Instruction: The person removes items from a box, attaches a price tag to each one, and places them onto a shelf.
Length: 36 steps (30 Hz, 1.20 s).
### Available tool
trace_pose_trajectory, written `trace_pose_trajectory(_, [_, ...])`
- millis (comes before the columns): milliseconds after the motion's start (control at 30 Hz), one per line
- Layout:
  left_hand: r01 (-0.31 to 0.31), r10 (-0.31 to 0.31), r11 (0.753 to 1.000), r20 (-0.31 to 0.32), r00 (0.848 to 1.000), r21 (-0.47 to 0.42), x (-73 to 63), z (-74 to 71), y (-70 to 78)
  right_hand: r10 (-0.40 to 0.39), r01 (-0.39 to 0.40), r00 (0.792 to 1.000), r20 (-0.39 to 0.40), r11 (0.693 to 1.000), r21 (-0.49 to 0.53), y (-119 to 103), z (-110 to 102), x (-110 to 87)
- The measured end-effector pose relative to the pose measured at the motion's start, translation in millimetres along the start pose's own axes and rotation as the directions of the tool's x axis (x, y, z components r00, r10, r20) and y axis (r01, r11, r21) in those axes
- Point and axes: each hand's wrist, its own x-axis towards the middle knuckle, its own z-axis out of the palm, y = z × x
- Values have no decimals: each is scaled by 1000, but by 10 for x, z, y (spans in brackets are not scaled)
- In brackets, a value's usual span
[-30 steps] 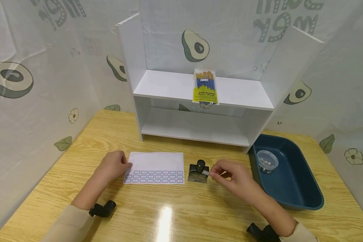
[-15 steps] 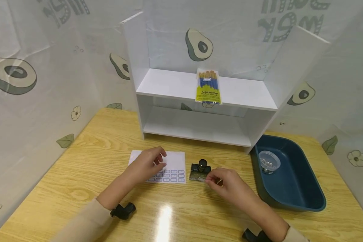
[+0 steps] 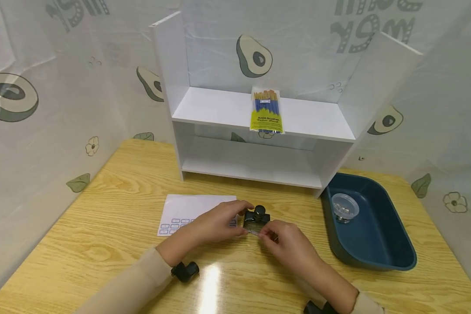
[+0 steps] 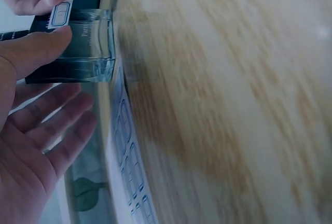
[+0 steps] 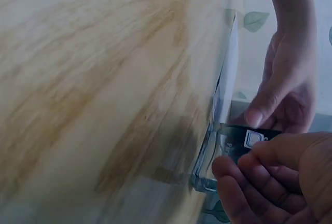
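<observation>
Left hand point(image 3: 216, 223), loosely extended, has moved just left of the right hand's point(image 3: 289, 243) pinch on a label point(image 4: 61, 14); bottle point(image 4: 96, 45) wobble might skew it.

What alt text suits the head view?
A right hand pinches a small label at a glass bottle, the left hand beside it. The table holds a label sheet, a white shelf with paintbrushes and a blue tub.

A bordered label point(image 4: 61, 13) fronts the upright glass bottle point(image 4: 95, 45).
</observation>
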Motion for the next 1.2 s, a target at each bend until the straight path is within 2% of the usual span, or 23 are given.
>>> trace_pose_trajectory(267, [-30,29,998,-19,999,-57,62,41,18,53,-59,995,-81,995,-84,-82,59,18])
trace_pose_trajectory(600, [-63,62,998,-44,997,-26,110,85,4,22,-45,991,-131,983,-178,-104,132,3])
trace_pose_trajectory(1200, [-76,74,996,-54,996,-50,121,86,-2,-4,-32,987,-158,973,-227,-113,158,-7])
